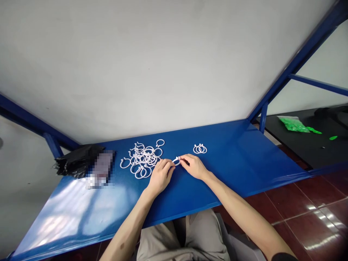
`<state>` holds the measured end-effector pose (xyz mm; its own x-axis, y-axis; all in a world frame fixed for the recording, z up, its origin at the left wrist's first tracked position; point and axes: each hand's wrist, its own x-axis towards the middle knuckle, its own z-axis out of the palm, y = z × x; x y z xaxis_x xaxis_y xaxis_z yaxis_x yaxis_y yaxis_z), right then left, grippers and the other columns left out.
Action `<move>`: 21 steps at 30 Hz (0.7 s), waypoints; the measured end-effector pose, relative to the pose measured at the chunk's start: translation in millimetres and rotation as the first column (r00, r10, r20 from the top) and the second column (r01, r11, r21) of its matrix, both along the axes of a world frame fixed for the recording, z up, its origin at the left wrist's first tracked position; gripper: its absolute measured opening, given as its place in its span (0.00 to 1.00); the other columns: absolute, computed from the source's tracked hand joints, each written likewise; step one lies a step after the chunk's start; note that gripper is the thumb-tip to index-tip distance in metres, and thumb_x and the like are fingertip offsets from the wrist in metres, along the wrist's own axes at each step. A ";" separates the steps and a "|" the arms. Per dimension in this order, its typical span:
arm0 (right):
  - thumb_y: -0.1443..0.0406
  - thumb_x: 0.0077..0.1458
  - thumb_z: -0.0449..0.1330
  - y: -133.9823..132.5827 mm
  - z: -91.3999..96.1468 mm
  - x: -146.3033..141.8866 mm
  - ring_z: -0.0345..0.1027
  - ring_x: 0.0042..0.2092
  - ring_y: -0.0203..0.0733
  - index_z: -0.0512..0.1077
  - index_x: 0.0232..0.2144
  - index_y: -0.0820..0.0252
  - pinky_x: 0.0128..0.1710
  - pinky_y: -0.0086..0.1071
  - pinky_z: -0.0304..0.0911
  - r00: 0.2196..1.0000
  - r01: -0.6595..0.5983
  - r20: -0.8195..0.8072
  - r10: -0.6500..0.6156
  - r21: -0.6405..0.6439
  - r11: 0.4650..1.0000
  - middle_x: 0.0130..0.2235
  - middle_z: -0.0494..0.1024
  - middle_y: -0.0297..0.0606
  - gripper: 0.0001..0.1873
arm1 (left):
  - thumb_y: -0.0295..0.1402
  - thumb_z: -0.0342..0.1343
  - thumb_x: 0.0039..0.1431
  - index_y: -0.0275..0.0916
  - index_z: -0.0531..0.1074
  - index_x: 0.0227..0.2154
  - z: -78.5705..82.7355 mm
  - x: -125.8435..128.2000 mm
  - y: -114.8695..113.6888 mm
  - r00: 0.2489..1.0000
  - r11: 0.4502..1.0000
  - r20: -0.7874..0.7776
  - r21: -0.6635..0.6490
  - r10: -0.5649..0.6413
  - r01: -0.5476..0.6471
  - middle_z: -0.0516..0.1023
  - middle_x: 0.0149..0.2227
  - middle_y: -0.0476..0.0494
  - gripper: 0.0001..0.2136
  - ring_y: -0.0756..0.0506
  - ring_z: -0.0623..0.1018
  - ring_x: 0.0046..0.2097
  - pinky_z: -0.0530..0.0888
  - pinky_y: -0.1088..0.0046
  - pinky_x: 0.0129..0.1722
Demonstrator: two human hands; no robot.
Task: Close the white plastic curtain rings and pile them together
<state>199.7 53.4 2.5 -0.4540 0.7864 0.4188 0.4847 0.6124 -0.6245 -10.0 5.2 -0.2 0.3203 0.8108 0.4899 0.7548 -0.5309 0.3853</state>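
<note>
A white plastic ring (176, 160) is held between both hands above the blue table (231, 159). My left hand (161, 175) pinches its left side with fingers closed. My right hand (193, 166) pinches its right end, fingers curled. Just left of my hands lies a loose pile of several white rings (141, 158). A small stack of rings (200, 148) sits apart on the table, just beyond my right hand.
A pile of black bags (77, 161) and a blurred flat item (100, 169) lie at the table's left. A white wall rises behind. A black table to the right carries a green bag (293, 124). Red floor tiles show at right.
</note>
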 end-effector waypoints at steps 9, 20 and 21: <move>0.63 0.69 0.55 -5.6 -2.9 -8.3 0.78 0.44 0.44 0.75 0.46 0.56 0.44 0.36 0.72 0.998 -0.006 -0.058 0.007 0.014 1.000 0.44 0.82 0.41 0.10 | 0.35 0.51 0.69 0.42 0.67 0.48 -10.1 4.5 -0.9 0.972 0.992 0.210 -0.086 0.106 -0.090 0.79 0.40 0.45 0.08 0.46 0.80 0.41 0.77 0.67 0.43; 0.65 0.71 0.50 -15.2 -3.9 -16.7 0.73 0.38 0.46 0.76 0.46 0.58 0.39 0.39 0.71 0.993 -0.118 0.011 0.117 0.149 0.982 0.37 0.81 0.44 0.14 | 0.34 0.46 0.70 0.42 0.71 0.41 -10.7 10.0 -3.5 0.955 0.991 0.273 -0.101 0.116 -0.092 0.81 0.38 0.43 0.08 0.46 0.81 0.40 0.78 0.67 0.42; 0.65 0.71 0.50 -16.7 -3.2 -17.4 0.72 0.37 0.46 0.76 0.45 0.58 0.39 0.39 0.70 0.992 -0.125 0.030 0.122 0.154 0.980 0.37 0.81 0.44 0.14 | 0.33 0.46 0.70 0.42 0.71 0.40 -11.2 9.0 -3.5 0.961 0.992 0.254 -0.090 0.110 -0.089 0.81 0.38 0.43 0.08 0.46 0.81 0.40 0.78 0.67 0.41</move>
<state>182.3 36.7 -0.7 -0.5536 0.6499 0.5207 0.4108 0.7570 -0.5081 -1.0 1.7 -11.5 0.1071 0.8705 0.4803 0.6720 -0.4195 0.6103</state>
